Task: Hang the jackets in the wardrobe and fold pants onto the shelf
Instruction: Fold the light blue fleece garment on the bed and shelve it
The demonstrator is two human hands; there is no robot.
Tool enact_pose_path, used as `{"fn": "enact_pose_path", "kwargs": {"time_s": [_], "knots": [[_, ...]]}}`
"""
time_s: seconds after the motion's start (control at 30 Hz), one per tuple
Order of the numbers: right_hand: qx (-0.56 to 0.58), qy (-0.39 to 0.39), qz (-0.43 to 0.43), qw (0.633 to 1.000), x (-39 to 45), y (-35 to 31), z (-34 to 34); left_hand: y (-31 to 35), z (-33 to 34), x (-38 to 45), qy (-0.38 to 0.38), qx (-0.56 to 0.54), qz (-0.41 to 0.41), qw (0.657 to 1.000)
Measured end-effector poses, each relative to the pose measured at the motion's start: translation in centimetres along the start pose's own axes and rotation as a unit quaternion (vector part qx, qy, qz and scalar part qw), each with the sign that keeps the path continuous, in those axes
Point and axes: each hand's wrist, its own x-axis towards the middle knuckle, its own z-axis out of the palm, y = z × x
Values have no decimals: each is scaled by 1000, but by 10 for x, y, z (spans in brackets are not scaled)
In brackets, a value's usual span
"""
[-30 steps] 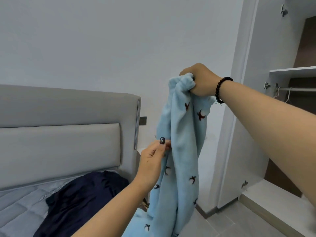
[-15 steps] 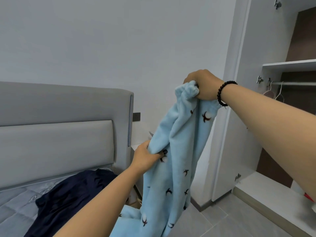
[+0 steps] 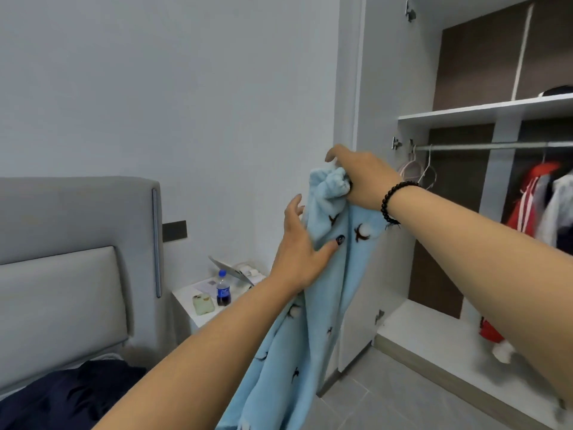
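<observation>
Grip: while the right hand [image 3: 364, 178] clutches the bunched top of the blue fleece garment [image 3: 313, 305], the left hand [image 3: 299, 256] lies open-fingered against it.
Around: bedside table [image 3: 189, 301] with bottle [image 3: 223, 288] at 9 o'clock.
Room: open wardrobe [image 3: 483, 110], red jacket [image 3: 527, 200] hanging at 3 o'clock.

Grey headboard [image 3: 62, 274], cola bottle [image 3: 223, 289] and phone [image 3: 203, 304] on white nightstand [image 3: 186, 297].

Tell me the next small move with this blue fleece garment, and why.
Probably close the left hand on the blue fleece garment lower down and pull it straight. The right hand holds only a bunched top, so the cloth hangs crumpled, while the left hand lies open against it. Empty hangers wait on the rail.
</observation>
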Motion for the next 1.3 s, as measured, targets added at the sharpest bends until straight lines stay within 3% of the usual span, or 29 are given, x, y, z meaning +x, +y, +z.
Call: {"fn": "enact_pose_path", "kwargs": {"time_s": [0.13,0.27,0.4,0.57,0.67,0.83,0.97,1.03,1.13,1.23,1.3], "knots": [[49,50,44,997,-18,54,-31,55,25,66,16,3,102,995],[68,64,83,992,-36,92,-57,94,56,94,-46,28,193,980],[69,65,85,992,-60,122,-69,123,84,101,-105,36,156,982],[44,76,89,992,-84,153,-100,150,102,118,-154,86,178,968],[35,80,80,993,-95,160,-129,169,101,134,-149,74,202,965],[36,-1,201,979,-121,176,-153,172,114,148,-131,28,213,968],[95,53,189,976,-123,179,-167,172,120,156,-79,-21,201,976],[90,6,200,976,-119,182,-173,175,122,158,-63,-75,177,979],[6,-118,270,956,-113,186,-174,170,125,163,-86,-125,141,978],[-195,-137,285,928,-104,193,-169,154,133,167,-165,50,179,969],[-263,-121,280,915,-101,196,-160,146,139,167,-211,132,193,949]]}}
